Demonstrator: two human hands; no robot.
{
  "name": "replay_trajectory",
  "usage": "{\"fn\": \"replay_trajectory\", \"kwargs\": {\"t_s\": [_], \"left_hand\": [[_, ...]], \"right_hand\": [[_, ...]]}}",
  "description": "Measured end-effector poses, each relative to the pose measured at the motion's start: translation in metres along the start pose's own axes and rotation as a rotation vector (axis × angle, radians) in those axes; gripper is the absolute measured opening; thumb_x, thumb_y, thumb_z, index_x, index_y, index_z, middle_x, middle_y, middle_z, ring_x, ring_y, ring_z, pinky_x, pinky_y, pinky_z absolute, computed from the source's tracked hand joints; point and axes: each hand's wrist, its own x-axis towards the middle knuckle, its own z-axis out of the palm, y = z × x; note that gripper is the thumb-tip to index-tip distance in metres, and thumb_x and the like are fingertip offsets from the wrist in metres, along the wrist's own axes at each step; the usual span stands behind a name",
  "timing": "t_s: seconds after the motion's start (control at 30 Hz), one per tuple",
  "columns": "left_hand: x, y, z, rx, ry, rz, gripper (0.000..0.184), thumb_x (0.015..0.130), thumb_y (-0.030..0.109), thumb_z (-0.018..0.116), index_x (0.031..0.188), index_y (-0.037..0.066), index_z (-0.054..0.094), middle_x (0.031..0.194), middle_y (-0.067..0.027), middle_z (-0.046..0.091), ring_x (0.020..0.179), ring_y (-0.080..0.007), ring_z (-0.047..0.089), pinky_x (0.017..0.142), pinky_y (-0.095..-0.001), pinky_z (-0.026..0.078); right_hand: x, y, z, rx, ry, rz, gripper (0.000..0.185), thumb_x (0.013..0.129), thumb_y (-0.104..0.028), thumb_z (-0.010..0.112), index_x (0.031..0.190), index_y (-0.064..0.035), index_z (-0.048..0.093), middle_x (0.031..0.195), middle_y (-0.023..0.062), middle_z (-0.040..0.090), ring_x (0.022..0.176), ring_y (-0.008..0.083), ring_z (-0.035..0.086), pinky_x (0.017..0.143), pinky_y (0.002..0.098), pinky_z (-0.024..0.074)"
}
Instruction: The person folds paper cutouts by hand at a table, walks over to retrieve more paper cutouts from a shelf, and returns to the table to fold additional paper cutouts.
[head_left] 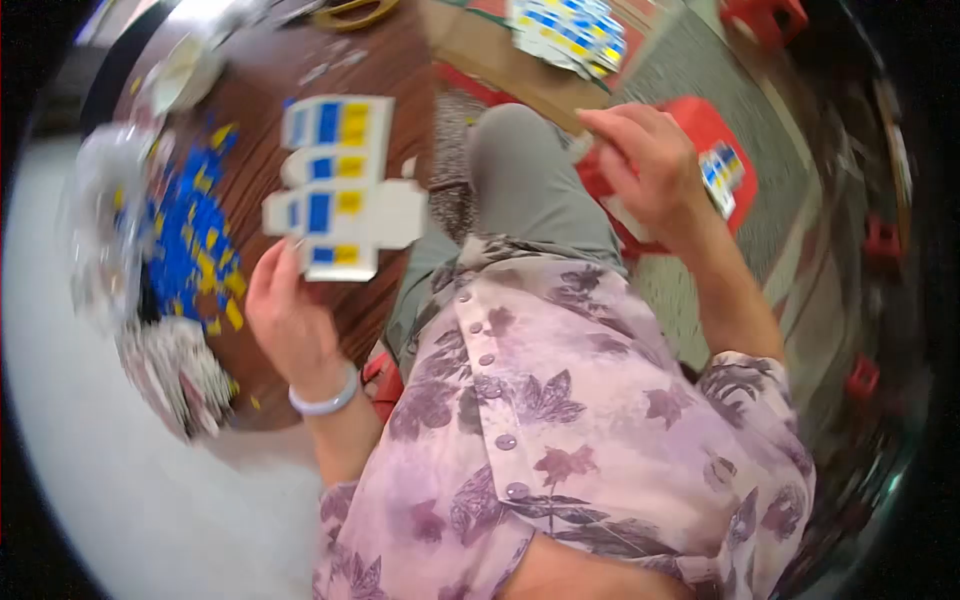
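A flat, unfolded white carton (345,190) with blue and yellow patches lies over the dark wooden table. My left hand (290,315), with a pale bracelet on the wrist, is at the carton's lower left edge, its fingers pinched on that edge. My right hand (645,165) is raised over the red stool (735,135) on the right, its fingers curled together; whether anything small is between them is too blurred to tell. A small blue, yellow and white piece (720,175) lies on the stool beside my right wrist.
Blue and yellow pieces (195,245) are heaped on the table's left side, by a clear plastic bag (105,225) and a stack of pale sheets (180,375). More printed cartons (570,35) lie at the top. Yellow-handled scissors (355,12) rest at the table's far edge.
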Motion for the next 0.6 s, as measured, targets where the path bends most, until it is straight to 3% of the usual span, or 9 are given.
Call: {"fn": "replay_trajectory", "kwargs": {"t_s": [0.1, 0.23, 0.3, 0.37, 0.43, 0.47, 0.57, 0.6], "left_hand": [[0.015, 0.001, -0.008, 0.073, -0.068, 0.025, 0.018, 0.088, 0.005, 0.060, 0.101, -0.006, 0.060, 0.096, -0.0130, 0.065, 0.087, -0.0192, 0.063, 0.077, -0.0311, 0.053], [0.027, 0.005, -0.012, 0.099, -0.060, -0.015, 0.018, 0.088, 0.004, 0.058, 0.104, -0.005, 0.058, 0.099, -0.0148, 0.064, 0.090, -0.0228, 0.064, 0.081, -0.0358, 0.055], [0.030, 0.006, -0.010, 0.105, -0.068, 0.019, 0.019, 0.088, 0.004, 0.058, 0.104, -0.005, 0.057, 0.100, -0.0148, 0.064, 0.091, -0.0233, 0.064, 0.082, -0.0356, 0.055], [0.037, 0.007, -0.011, 0.140, -0.049, 0.042, 0.021, 0.088, 0.004, 0.057, 0.106, -0.006, 0.057, 0.101, -0.0147, 0.062, 0.092, -0.0229, 0.062, 0.083, -0.0345, 0.053], [0.041, 0.009, -0.011, 0.169, -0.009, 0.068, 0.021, 0.088, 0.004, 0.057, 0.106, -0.006, 0.057, 0.102, -0.0147, 0.062, 0.093, -0.0227, 0.062, 0.084, -0.0336, 0.052], [0.042, 0.009, -0.011, 0.208, 0.008, 0.097, 0.023, 0.088, 0.006, 0.057, 0.107, -0.006, 0.058, 0.104, -0.0150, 0.061, 0.094, -0.0227, 0.060, 0.085, -0.0332, 0.050], [0.047, 0.012, -0.013, 0.257, -0.037, 0.119, 0.024, 0.091, 0.010, 0.053, 0.109, -0.005, 0.058, 0.106, -0.0144, 0.061, 0.096, -0.0242, 0.061, 0.083, -0.0361, 0.051], [0.052, 0.010, -0.016, 0.237, -0.038, 0.133, 0.025, 0.091, 0.011, 0.053, 0.109, -0.006, 0.058, 0.108, -0.0155, 0.061, 0.097, -0.0243, 0.060, 0.085, -0.0362, 0.050]], "right_hand": [[-0.090, 0.057, -0.020, -0.207, -0.181, 0.291, 0.018, 0.076, -0.007, 0.060, 0.094, -0.0064, 0.065, 0.082, 0.0132, 0.061, 0.073, 0.0335, 0.061, 0.063, 0.0435, 0.0484], [-0.228, 0.054, -0.017, -0.458, -0.943, 0.765, 0.013, 0.080, -0.010, 0.054, 0.088, -0.0063, 0.063, 0.085, 0.0147, 0.063, 0.079, 0.0342, 0.064, 0.066, 0.0448, 0.0518], [-0.276, 0.015, -0.009, -0.272, -1.095, 0.937, 0.014, 0.080, -0.009, 0.051, 0.088, -0.0050, 0.062, 0.083, 0.0160, 0.062, 0.082, 0.0370, 0.064, 0.068, 0.0462, 0.0522], [-0.313, -0.017, 0.003, -0.202, -1.184, 1.010, 0.021, 0.083, -0.011, 0.050, 0.099, -0.0059, 0.061, 0.089, 0.0186, 0.061, 0.086, 0.0382, 0.064, 0.072, 0.0472, 0.0523], [-0.342, -0.050, 0.016, -0.141, -1.012, 1.201, 0.035, 0.085, -0.011, 0.050, 0.119, -0.0080, 0.054, 0.100, 0.0211, 0.058, 0.088, 0.0391, 0.063, 0.074, 0.0483, 0.0518], [-0.352, -0.058, 0.020, -0.121, -1.063, 1.303, 0.048, 0.085, -0.009, 0.049, 0.133, -0.0105, 0.041, 0.108, 0.0226, 0.054, 0.092, 0.0407, 0.061, 0.076, 0.0483, 0.0508], [-0.393, -0.085, 0.028, -0.095, -0.723, 1.479, 0.060, 0.082, -0.017, 0.061, 0.136, -0.0096, 0.035, 0.105, 0.0242, 0.053, 0.092, 0.0436, 0.060, 0.077, 0.0495, 0.0504], [-0.382, -0.090, 0.021, -0.063, -0.728, 1.621, 0.067, 0.081, -0.023, 0.064, 0.138, -0.0075, 0.032, 0.109, 0.0263, 0.053, 0.099, 0.0445, 0.057, 0.083, 0.0493, 0.0481]]}}
